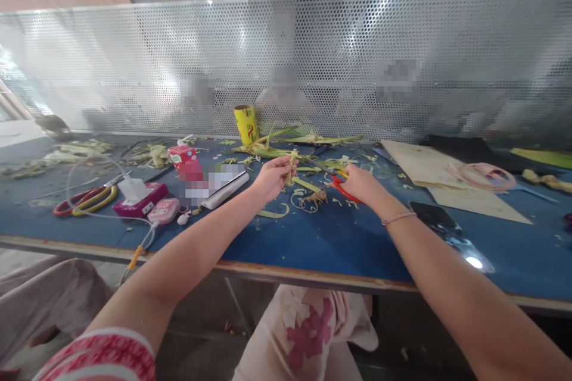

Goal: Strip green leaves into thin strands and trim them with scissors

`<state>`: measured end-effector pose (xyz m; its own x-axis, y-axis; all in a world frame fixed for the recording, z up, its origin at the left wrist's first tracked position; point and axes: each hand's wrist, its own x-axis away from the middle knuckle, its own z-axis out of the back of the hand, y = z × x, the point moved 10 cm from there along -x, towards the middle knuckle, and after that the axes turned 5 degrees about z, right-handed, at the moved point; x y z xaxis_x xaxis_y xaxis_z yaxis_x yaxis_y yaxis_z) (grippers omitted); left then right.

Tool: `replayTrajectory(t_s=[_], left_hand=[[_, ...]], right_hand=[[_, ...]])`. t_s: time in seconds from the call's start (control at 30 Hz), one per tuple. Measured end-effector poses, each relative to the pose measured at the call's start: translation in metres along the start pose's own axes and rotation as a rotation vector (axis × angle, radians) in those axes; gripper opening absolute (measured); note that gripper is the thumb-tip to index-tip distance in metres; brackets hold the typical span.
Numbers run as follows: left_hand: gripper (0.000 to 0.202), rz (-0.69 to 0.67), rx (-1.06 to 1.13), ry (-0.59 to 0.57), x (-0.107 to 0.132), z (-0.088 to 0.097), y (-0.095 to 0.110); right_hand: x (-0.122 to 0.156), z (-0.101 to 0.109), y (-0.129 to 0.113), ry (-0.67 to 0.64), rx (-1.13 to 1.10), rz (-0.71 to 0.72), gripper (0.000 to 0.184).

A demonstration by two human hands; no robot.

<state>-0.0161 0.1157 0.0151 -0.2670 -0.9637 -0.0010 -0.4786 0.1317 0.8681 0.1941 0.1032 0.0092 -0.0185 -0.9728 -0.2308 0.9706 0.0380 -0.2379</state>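
Blue-topped table, head view. Left hand pinches a pale green leaf strip, upright, above the table's middle. Right hand is closed around red-handled scissors, blades pointing toward the strip, tips just beside it. Straw coil lies on the table below the strip. Loose green leaves piled behind the strip; yellow roll stands behind them. Red carton and pink tissue box well left of the strip. Black phone right of the scissors.
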Motion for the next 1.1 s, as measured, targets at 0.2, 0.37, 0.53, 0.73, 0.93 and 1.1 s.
replayTrajectory(t_s=[0.2,0.37,0.53,0.73,0.93,1.1], left_hand=[[0.023,-0.031,-0.042,-0.018,-0.001,-0.002,0.002],[0.024,-0.043,-0.082,-0.055,0.002,-0.007,0.003],[0.022,-0.028,-0.087,-0.026,0.003,-0.005,0.003],[0.018,-0.060,-0.090,0.068,-0.003,0.009,0.002],[0.016,-0.371,-0.507,0.127,0.007,0.006,0.054],[0.010,-0.556,-0.515,0.311,0.039,0.021,0.137]], right_hand=[[0.000,0.002,-0.003,0.029,-0.011,0.044,0.054],[-0.001,-0.001,-0.004,0.036,0.010,0.071,0.055],[0.000,-0.001,-0.004,0.034,-0.007,0.068,0.052],[0.003,0.001,-0.014,0.035,0.002,0.127,0.032],[0.005,0.010,-0.025,0.032,-0.108,0.203,0.022],[0.066,0.080,-0.092,0.051,-0.959,0.524,0.023]])
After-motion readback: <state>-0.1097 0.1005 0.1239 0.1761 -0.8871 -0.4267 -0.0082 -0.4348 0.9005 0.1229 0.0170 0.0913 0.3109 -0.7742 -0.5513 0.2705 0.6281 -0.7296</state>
